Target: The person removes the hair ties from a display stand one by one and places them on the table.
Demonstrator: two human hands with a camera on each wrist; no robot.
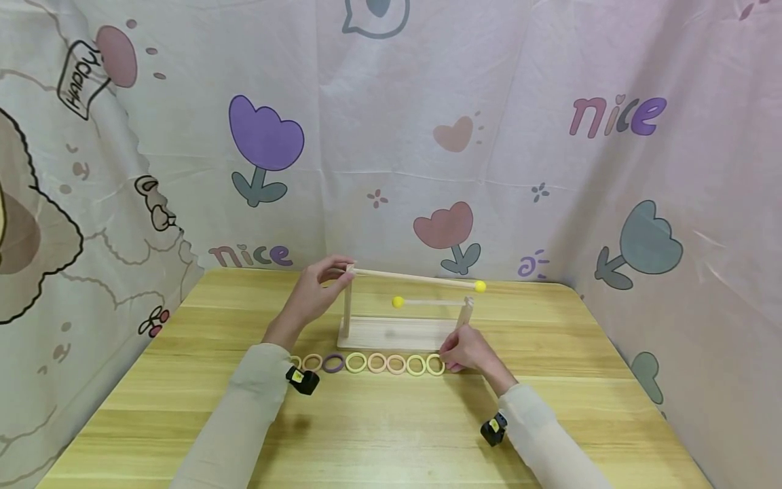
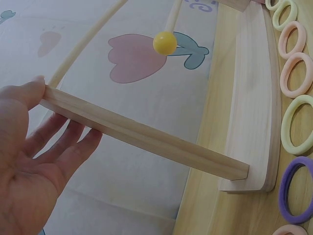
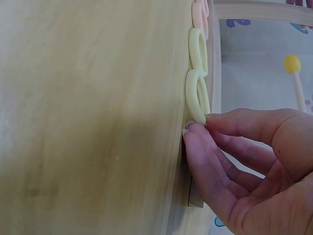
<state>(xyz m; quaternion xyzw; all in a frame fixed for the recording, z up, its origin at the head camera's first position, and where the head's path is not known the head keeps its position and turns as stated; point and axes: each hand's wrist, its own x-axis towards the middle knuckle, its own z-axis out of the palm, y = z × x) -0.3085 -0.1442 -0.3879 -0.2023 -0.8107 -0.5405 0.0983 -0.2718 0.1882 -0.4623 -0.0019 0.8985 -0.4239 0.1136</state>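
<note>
A pale wooden stand (image 1: 397, 333) has a flat base, a post at each end and two rods with yellow ball tips. The fingers and thumb of my left hand (image 1: 314, 292) hold the top of its left post (image 2: 146, 134). From there the upper rod (image 1: 415, 277) reaches right; the lower rod (image 1: 434, 302) points left from the right post (image 1: 466, 312). In front of the base lies a row of ring-shaped hair ties. My right hand (image 1: 469, 348) pinches the edge of the rightmost pale yellow hair tie (image 3: 192, 95) between thumb and fingertips.
The row also holds a purple hair tie (image 1: 333, 370) and several peach and yellow ones, partly behind my left wrist. All stand on a wooden table (image 1: 379, 435). A printed curtain (image 1: 379, 136) hangs behind and at both sides.
</note>
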